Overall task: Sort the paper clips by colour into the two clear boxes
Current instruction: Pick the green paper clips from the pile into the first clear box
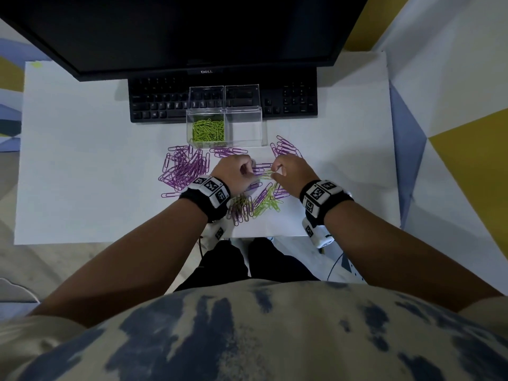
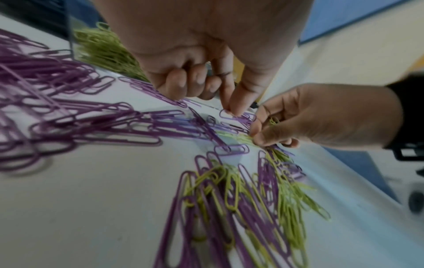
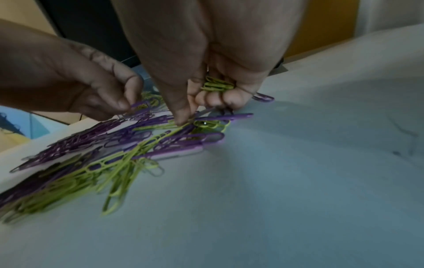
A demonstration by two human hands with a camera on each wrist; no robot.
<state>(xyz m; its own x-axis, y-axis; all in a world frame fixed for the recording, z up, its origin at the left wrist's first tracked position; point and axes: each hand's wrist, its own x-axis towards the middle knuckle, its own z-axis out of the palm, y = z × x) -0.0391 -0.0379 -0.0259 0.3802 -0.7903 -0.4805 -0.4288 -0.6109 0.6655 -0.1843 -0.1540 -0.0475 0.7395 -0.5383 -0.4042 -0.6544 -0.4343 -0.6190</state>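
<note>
Paper clips, purple and green, lie spread over the middle of the white table [image 1: 68, 160], below the two clear boxes. The left box [image 1: 205, 133] holds a heap of green clips [image 1: 208, 130]; the right box [image 1: 244, 130] shows none. Both boxes stand side by side against the front edge of the black keyboard [image 1: 154, 105], under the dark monitor [image 1: 192, 31].

A purple heap [image 1: 184, 169] sits left of centre, a smaller purple bunch [image 1: 286, 148] lies just right of the boxes, and a mixed purple-and-green pile [image 1: 255, 202] lies near the table's lower edge, between the wrists.

The left hand [image 1: 233, 174] has its thumb and forefinger pinched on a purple clip [image 2: 236, 117], its other fingers curled. The right hand [image 1: 291, 174] keeps a bundle of green clips [image 3: 216, 85] under its curled fingers, while thumb and forefinger tips close on a green clip [image 3: 160, 127] on the table. The two hands nearly meet.

Wide bare tabletop stretches to the left and right sides of the frame.
</note>
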